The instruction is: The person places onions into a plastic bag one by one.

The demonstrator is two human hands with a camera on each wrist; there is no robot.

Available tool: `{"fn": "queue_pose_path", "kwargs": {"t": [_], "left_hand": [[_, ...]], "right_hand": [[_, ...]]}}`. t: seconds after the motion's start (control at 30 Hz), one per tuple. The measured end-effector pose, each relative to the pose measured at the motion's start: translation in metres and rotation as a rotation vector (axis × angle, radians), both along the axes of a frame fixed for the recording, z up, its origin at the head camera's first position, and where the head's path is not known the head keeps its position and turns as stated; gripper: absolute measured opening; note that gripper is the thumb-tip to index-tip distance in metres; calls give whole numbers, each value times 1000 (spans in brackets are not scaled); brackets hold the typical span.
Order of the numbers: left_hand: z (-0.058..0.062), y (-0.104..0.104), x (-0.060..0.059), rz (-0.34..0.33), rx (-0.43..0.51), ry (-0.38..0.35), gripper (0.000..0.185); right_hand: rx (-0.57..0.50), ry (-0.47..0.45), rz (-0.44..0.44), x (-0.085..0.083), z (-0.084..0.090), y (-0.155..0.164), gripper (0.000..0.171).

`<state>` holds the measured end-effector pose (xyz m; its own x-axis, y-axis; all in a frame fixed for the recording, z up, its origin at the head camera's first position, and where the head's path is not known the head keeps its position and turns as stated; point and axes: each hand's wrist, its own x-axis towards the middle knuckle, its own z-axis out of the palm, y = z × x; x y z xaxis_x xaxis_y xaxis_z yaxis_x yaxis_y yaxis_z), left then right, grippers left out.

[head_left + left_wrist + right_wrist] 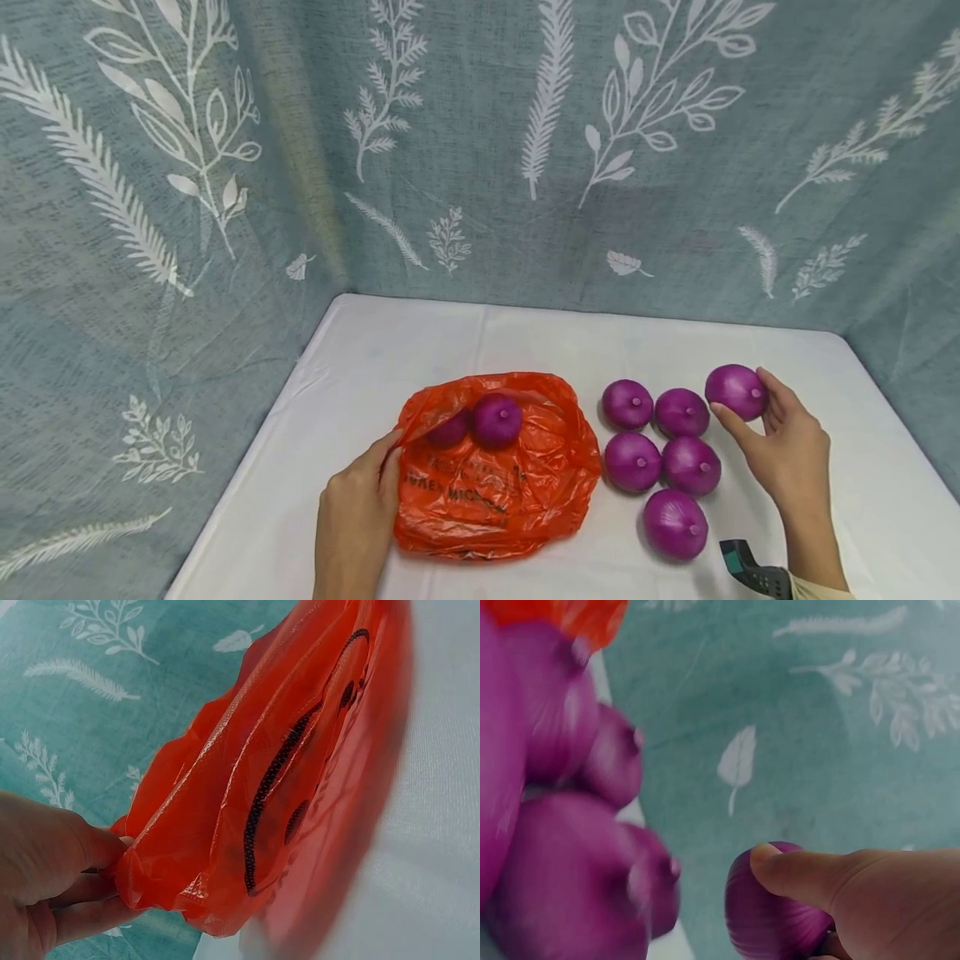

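My left hand [358, 500] pinches the left rim of a red plastic bag [555, 492] that lies with its mouth open on the table. Two purple onions [497, 421] sit inside it, one partly behind the bag's edge. In the left wrist view, thumb and fingers hold the gathered red film [225, 825], printed in black. To the right, my right hand [791, 450] grips another purple onion [731, 390] between thumb and fingers. The right wrist view shows the thumb across this held onion [769, 915]. Several loose onions [692, 465] are grouped between bag and right hand.
A white-covered table [420, 333] carries everything. Behind and beside it hangs a teal cloth [480, 167] with white leaf prints. The nearest loose onion [675, 525] sits at the front of the group. A dark band [753, 571] is around my right wrist.
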<state>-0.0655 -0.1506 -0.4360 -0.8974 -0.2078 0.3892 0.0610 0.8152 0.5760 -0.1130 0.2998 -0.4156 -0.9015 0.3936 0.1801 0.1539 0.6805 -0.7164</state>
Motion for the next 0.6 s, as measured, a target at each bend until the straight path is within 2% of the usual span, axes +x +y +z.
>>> {"fn": "queue_pose_path", "kwargs": {"t": [0.17, 0.33, 0.47, 0.6], "left_hand": [[0, 0, 0, 9, -4, -8, 29], [0, -1, 1, 3, -12, 20, 29], [0, -1, 1, -1, -19, 40, 29], [0, 0, 1, -3, -18, 23, 29]], "right_hand": [[-43, 31, 41, 0, 11, -13, 89], [-102, 79, 84, 2, 20, -26, 88], [-142, 110, 136, 3, 23, -37, 87], [-151, 121, 172, 5, 23, -47, 86]]}}
